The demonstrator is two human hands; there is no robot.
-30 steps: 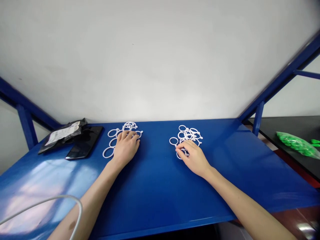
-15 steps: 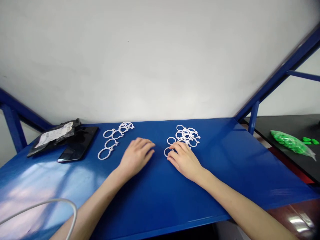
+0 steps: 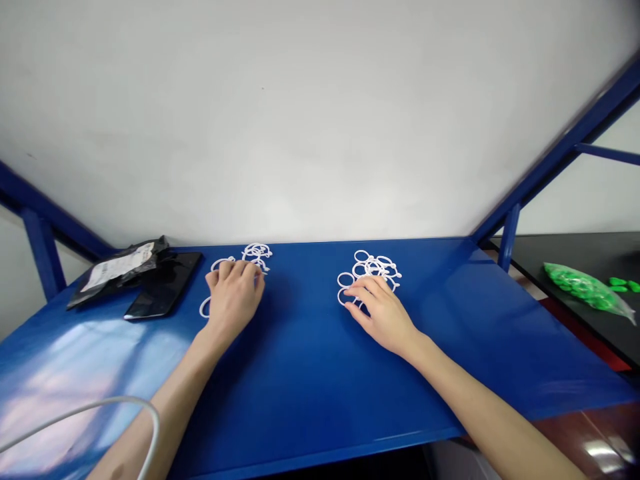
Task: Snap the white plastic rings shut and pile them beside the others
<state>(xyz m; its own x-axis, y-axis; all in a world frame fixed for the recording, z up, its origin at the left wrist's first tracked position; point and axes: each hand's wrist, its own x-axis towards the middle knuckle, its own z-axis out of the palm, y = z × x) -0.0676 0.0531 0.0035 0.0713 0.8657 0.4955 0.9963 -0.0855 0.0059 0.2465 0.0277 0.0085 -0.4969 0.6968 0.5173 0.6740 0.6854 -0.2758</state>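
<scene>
White plastic rings with small tabs lie in two groups on the blue table. Over the left group is my left hand, palm down with its fingers spread and bent; it covers several of the rings, and the fingertips are partly hidden. My right hand rests at the near side of the right pile. Its thumb and fingers are apart beside a ring at the pile's left edge, and nothing shows as held.
A black plastic parcel with a white label lies partly over a black phone at the left. A white cable loops across the front left. Right of the blue frame, a bag of green pieces is on a black surface.
My left hand has moved left, from the middle of the table to over the left rings. My right hand has shifted slightly right, its fingers still beside the pile's near rings.
</scene>
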